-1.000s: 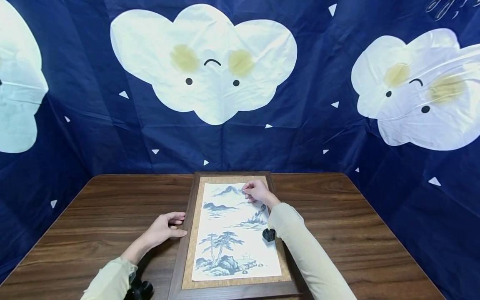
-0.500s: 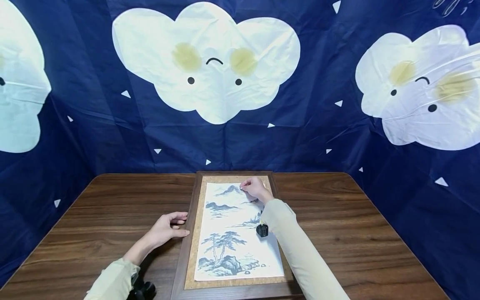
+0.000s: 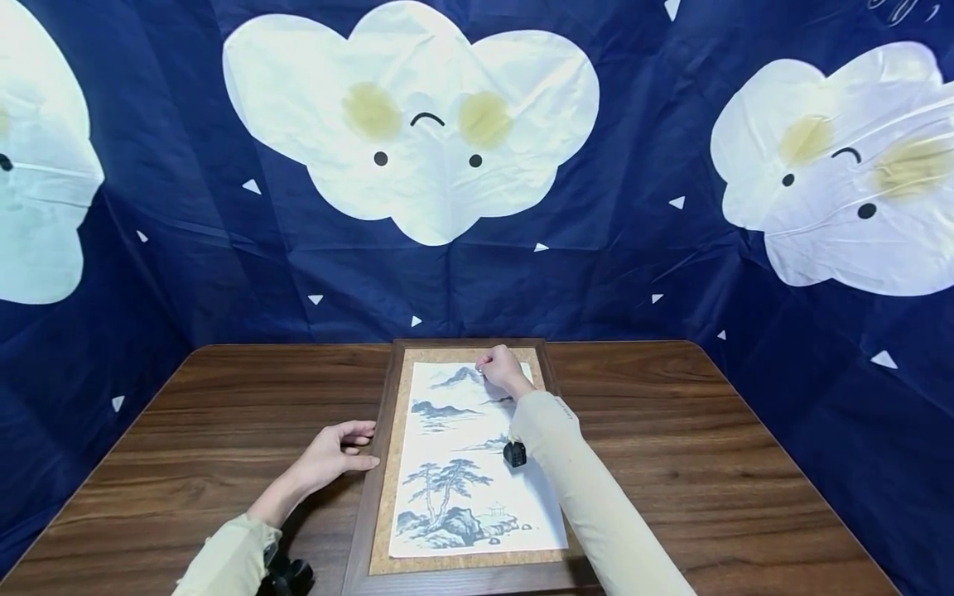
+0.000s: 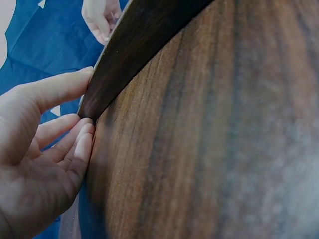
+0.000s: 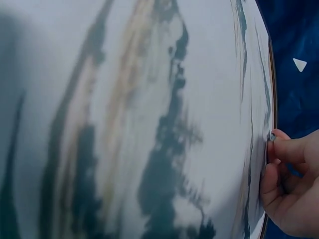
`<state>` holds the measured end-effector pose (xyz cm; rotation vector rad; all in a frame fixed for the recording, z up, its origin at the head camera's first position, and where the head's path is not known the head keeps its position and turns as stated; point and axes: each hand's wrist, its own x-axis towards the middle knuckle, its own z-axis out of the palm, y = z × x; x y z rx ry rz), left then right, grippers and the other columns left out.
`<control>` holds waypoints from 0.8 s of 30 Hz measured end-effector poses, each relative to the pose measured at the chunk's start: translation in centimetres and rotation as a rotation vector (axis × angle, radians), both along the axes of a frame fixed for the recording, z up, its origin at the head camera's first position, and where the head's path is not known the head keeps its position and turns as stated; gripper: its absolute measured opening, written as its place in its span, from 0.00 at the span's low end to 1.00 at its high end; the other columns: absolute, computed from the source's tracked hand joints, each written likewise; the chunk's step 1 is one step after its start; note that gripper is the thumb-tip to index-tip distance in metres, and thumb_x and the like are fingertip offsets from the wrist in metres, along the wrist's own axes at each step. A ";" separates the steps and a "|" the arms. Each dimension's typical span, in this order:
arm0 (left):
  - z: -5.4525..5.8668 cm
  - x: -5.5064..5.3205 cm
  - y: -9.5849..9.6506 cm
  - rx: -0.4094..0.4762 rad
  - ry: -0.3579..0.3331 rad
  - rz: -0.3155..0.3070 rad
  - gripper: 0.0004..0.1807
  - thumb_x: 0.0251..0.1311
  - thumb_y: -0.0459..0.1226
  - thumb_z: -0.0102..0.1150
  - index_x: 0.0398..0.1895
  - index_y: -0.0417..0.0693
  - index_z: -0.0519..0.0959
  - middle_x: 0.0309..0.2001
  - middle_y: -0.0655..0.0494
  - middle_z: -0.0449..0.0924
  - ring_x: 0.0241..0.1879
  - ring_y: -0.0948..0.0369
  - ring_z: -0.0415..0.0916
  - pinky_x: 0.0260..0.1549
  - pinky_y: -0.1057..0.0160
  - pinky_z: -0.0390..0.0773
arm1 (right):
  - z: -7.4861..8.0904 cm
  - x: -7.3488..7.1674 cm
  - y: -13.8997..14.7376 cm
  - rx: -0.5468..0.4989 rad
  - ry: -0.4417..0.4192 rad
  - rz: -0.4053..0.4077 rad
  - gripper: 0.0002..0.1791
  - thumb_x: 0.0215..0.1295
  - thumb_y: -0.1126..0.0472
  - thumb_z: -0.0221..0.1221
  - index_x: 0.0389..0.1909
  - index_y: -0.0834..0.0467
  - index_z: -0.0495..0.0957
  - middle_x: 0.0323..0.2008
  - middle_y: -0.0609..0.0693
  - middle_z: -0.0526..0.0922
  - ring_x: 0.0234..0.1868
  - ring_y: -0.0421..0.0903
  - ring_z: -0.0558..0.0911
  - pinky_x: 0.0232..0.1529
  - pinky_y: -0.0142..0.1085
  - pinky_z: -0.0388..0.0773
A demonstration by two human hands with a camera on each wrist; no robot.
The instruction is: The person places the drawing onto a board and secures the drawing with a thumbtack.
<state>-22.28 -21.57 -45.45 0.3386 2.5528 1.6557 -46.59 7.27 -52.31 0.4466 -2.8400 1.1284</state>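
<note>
A sheet of paper (image 3: 440, 439) printed with ink mountains, pines and rocks lies on a cork board (image 3: 477, 564). Around the cork runs a dark wooden frame (image 3: 367, 530). My right hand (image 3: 503, 371) is at the sheet's upper part, by the top mountain. Between thumb and forefinger it pinches a small clear push pin (image 5: 272, 136), mostly hidden by the fingertips. My left hand (image 3: 335, 451) rests against the frame's left side with fairly straight fingers. In the left wrist view, thumb and fingertips touch the side of the frame (image 4: 124, 55).
The board lies on a brown wood-grain table (image 3: 246, 414). Behind and beside the table hangs a dark blue cloth (image 3: 335, 273) with white clouds. Black wrist cameras sit at both sleeves.
My right hand has shifted left and slightly up over the sheet, toward the top mountain, still pinching the push pin. The left hand stays at the frame. The head view has shifted slightly.
</note>
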 end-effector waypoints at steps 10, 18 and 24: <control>-0.2 -0.1 0.0 0.008 -0.004 0.009 0.32 0.44 0.28 0.67 0.53 0.22 0.67 0.49 0.33 0.72 0.47 0.48 0.70 0.40 0.66 0.74 | 9.1 9.0 -1.6 -0.012 -0.126 -0.180 0.08 0.59 0.67 0.55 0.29 0.60 0.84 0.35 0.51 0.83 0.43 0.48 0.79 0.44 0.37 0.74; -0.4 0.0 -0.1 0.005 0.004 0.010 0.32 0.44 0.29 0.67 0.53 0.22 0.67 0.49 0.33 0.72 0.47 0.47 0.71 0.40 0.65 0.74 | 8.7 9.1 -1.7 -0.069 -0.119 -0.237 0.07 0.58 0.66 0.57 0.28 0.59 0.84 0.33 0.51 0.84 0.40 0.49 0.79 0.38 0.36 0.74; -0.6 -0.1 -0.1 0.012 0.008 0.009 0.32 0.44 0.29 0.67 0.53 0.22 0.67 0.50 0.33 0.72 0.47 0.47 0.71 0.40 0.65 0.74 | 8.8 9.2 -1.8 -0.043 -0.090 -0.270 0.06 0.57 0.64 0.59 0.26 0.58 0.84 0.32 0.50 0.84 0.38 0.48 0.79 0.38 0.36 0.74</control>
